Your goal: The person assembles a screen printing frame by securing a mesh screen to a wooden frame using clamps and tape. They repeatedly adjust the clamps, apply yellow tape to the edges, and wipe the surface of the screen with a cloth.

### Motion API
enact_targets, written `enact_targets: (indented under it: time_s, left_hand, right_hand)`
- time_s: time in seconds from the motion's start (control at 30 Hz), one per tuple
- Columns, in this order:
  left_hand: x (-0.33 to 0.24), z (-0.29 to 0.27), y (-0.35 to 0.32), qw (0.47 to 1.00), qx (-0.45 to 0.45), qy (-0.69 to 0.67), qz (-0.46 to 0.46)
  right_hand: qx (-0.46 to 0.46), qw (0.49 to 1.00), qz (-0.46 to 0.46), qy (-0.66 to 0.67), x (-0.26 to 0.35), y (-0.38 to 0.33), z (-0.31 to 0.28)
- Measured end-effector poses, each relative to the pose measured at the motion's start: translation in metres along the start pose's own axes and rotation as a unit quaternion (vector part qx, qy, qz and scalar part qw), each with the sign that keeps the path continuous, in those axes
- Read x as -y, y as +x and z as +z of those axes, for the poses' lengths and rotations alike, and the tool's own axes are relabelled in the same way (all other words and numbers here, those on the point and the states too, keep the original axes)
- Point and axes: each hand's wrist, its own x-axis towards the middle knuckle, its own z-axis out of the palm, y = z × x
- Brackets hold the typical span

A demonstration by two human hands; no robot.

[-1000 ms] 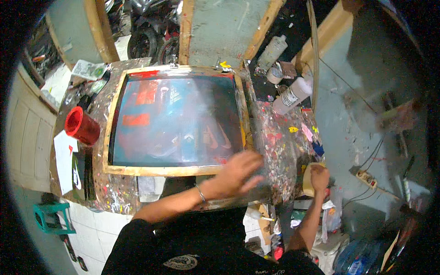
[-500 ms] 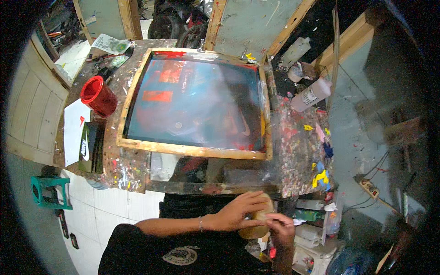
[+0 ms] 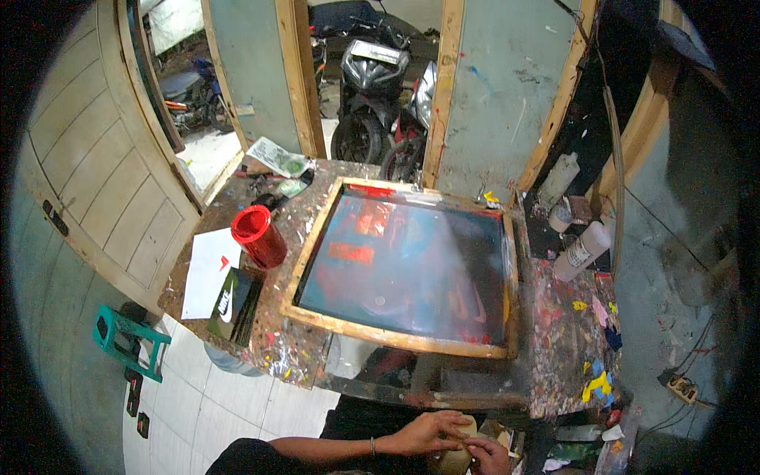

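Note:
Low in the picture, at the near edge of the worktable, both hands are on a tan roll of what looks like packing tape (image 3: 451,462). My left hand (image 3: 431,434) lies over the roll from the left, its fingers wrapped across the top. At the roll's right side, the fingers of my right hand (image 3: 489,456) are bent and pinched together against its edge. Beyond the hands, a wood-framed printing screen (image 3: 396,336) lies on the table, its dark mesh smeared with red and blue-grey. The lower part of the roll is cut off by the picture's edge.
Left of the screen stands a red paint can (image 3: 265,241), with a white sheet (image 3: 204,273) and dark printed cards (image 3: 233,309) nearby. A plastic bottle (image 3: 583,252) is on the right side of the paint-spattered table (image 3: 550,360). A green stool (image 3: 131,340) stands at left.
The view has tilted upward, so table and hands sit lower, and the doorway with a motorcycle shows more. Both hands stay on the tape roll.

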Motion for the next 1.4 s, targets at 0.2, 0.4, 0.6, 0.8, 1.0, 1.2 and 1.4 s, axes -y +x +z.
enact_targets:
  time_s: [0.2, 0.4, 0.6, 0.8, 1.0, 1.2, 1.4]
  left_hand:
    - [0.008, 0.007, 0.0, 0.999, -0.003, 0.036, 0.025]
    - [0.006, 0.016, -0.01, 0.973, -0.031, 0.208, 0.097]
    - [-0.03, -0.02, -0.001, 0.986, -0.055, 0.132, 0.083]
    - [-0.152, -0.178, 0.062, 0.939, -0.339, 0.02, 0.05]
    - [-0.183, -0.279, 0.063, 0.924, -0.321, 0.208, 0.02]
    - [-0.169, -0.293, -0.003, 0.886, -0.416, 0.183, 0.095]
    - [-0.165, -0.304, -0.074, 0.857, -0.485, 0.048, 0.167]
  right_hand:
    - [0.057, 0.994, 0.08, 0.046, 0.0, -0.006, -0.009]
    - [-0.033, 0.96, 0.065, 0.271, 0.008, -0.013, 0.01]
    - [0.059, 0.996, 0.057, 0.031, -0.043, -0.019, 0.035]
    - [0.083, 0.995, 0.056, 0.009, -0.026, 0.0, -0.001]
    - [0.177, 0.982, 0.03, 0.059, -0.017, 0.028, -0.022]
    - [0.298, 0.952, 0.057, 0.027, 0.0, 0.036, -0.053]
    - [0.145, 0.9, -0.404, -0.075, 0.051, 0.04, -0.076]
